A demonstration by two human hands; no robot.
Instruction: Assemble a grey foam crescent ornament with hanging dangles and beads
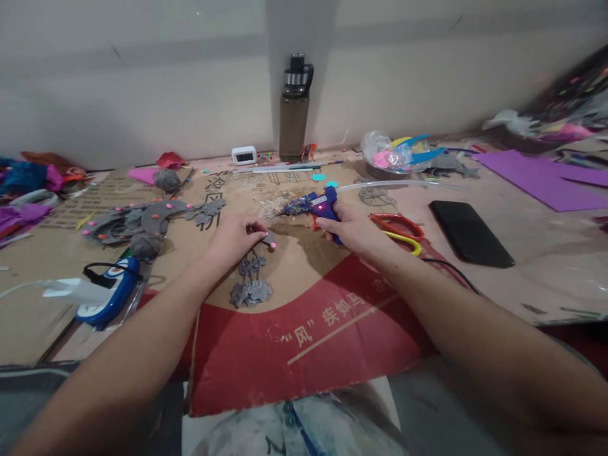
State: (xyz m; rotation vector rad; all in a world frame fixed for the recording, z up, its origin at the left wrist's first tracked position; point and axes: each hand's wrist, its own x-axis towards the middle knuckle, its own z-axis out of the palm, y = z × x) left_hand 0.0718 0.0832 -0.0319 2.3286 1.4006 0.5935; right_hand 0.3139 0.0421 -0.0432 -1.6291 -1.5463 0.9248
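Note:
My right hand [344, 225] is wrapped round the grip of a blue hot glue gun [313, 204]; a red light glows on its body and a clear glue stick [403, 184] sticks out behind. The nozzle points left, over a patch of dried glue [270, 209] on the cardboard [304, 247]. My left hand [244, 234] pinches a grey felt piece [270, 239] with small pink balls on its edge. Grey ruffled flower shapes [251, 292] hang from strings below it and lie on the cardboard. Part of the felt is hidden by my fingers.
Left lie a grey crescent with pink balls [164, 215], a yarn ball [146, 244] and a blue power strip [111, 291]. Right are red-and-yellow-handled scissors [401, 227], a black phone [470, 232] and purple sheets [527, 177]. A bottle [293, 120] and a small clock [244, 155] stand behind.

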